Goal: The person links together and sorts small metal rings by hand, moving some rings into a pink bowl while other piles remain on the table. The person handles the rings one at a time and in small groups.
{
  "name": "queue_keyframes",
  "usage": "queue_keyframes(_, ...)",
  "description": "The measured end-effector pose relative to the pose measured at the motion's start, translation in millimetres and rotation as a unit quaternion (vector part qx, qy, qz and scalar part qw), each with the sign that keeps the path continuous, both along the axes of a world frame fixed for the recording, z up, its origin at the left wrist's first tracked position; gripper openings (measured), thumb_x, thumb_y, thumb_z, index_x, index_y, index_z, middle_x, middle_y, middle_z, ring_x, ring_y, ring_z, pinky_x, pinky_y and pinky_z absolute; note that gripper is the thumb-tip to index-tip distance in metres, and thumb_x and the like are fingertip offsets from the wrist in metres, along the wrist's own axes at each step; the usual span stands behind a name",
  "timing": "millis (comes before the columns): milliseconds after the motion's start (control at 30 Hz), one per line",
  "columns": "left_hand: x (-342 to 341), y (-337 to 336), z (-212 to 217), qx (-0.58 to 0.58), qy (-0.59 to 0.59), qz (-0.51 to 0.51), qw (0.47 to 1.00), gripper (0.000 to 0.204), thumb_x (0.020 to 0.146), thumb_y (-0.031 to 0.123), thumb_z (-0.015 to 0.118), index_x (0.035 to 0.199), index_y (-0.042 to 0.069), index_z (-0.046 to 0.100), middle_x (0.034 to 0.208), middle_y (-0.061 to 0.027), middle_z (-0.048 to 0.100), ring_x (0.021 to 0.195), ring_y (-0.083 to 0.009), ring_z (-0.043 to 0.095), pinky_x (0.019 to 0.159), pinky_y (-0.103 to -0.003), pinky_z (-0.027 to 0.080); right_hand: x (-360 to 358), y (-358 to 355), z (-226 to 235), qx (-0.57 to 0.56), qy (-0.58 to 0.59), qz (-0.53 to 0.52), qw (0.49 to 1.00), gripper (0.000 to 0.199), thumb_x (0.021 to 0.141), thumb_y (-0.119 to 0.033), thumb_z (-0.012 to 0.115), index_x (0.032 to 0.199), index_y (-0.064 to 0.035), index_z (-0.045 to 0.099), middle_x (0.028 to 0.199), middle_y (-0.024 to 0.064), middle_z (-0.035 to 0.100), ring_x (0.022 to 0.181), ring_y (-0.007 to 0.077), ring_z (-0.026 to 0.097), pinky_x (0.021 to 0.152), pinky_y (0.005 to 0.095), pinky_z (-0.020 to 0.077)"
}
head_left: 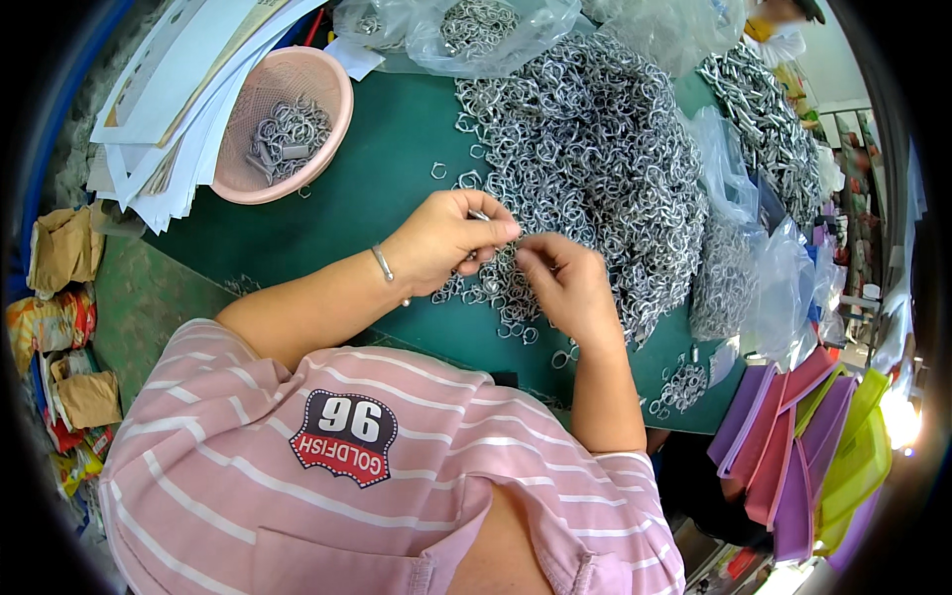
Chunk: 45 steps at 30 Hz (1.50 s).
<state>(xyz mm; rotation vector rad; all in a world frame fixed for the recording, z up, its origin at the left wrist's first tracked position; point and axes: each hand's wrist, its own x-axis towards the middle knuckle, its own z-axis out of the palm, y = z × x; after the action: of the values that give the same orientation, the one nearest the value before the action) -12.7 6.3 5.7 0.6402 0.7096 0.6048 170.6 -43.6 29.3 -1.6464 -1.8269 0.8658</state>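
Observation:
Over the green table, my left hand (443, 236) is closed, its thumb and forefinger pinching a small silver metal piece (478, 215) that shows partly between the fingers. My right hand (577, 291) is just to its right, thumb and fingertips pressed together. Whatever those right fingertips hold is too small to make out. The fingertips of both hands almost meet at the near left edge of a big heap of small silver metal rings (620, 159). A few loose rings (526, 334) lie below the hands.
A pink mesh basket (342, 104) holding metal parts stands at the back left, beside stacked papers (169, 89). Plastic bags (476, 45) line the back. Metal tubes (759, 114) are heaped at the far right. Purple, red and yellow-green bins (793, 436) sit off the right edge.

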Motion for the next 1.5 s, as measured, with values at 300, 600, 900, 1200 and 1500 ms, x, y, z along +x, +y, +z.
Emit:
queue_keyframes(300,0,5,7,-0.033,-0.013,0.079,0.996,0.010,0.085,0.010,0.064,0.088,0.005,0.056,0.071,0.0008,0.052,0.058,-0.0043,0.046,0.043,-0.017,0.033,6,26,-19,0.201,-0.233,-0.056,0.950,0.021,0.073,-0.005,0.069,0.093,-0.0020,0.063,0.091,0.0128,0.057,0.082,0.0319,0.057,0.070,0.0391,0.0476)
queue_keyframes(600,1,6,2,0.004,0.006,0.063,0.998,0.010,0.085,0.010,0.064,0.090,0.005,0.057,0.070,0.0015,0.051,0.058,-0.0051,0.047,0.044,-0.018,0.034,19,11,-12,0.080,0.046,-0.161,0.983,0.017,0.073,0.001,0.069,0.089,-0.0007,0.064,0.078,0.0088,0.061,0.066,0.0167,0.060,0.060,0.0268,0.0477)
queue_keyframes(900,19,-2,13,0.156,0.084,-0.034,0.984,0.021,0.079,0.007,0.071,0.097,0.002,0.063,0.073,0.0003,0.058,0.054,-0.0016,0.046,0.044,-0.016,0.034,12,-19,-11,0.039,0.370,-0.169,0.912,0.014,0.078,0.005,0.067,0.092,0.0020,0.065,0.084,0.0040,0.064,0.072,0.0071,0.059,0.063,0.0190,0.0482)
queue_keyframes(1200,15,2,5,0.354,0.198,0.008,0.914,0.012,0.077,0.005,0.071,0.087,0.000,0.066,0.084,-0.0035,0.065,0.081,-0.0094,0.059,0.075,-0.024,0.046,34,-14,-9,0.127,0.004,-0.103,0.986,0.012,0.077,-0.002,0.067,0.088,-0.0010,0.065,0.083,0.0106,0.063,0.072,0.0242,0.061,0.065,0.0308,0.0488)
queue_keyframes(1500,15,1,5,0.390,0.207,0.017,0.897,0.012,0.077,0.004,0.069,0.088,0.000,0.066,0.086,-0.0041,0.066,0.082,-0.0094,0.060,0.075,-0.024,0.047,26,-15,-15,0.125,0.030,-0.132,0.983,0.015,0.076,0.002,0.064,0.090,-0.0015,0.066,0.082,0.0125,0.061,0.074,0.0273,0.061,0.065,0.0338,0.0495)
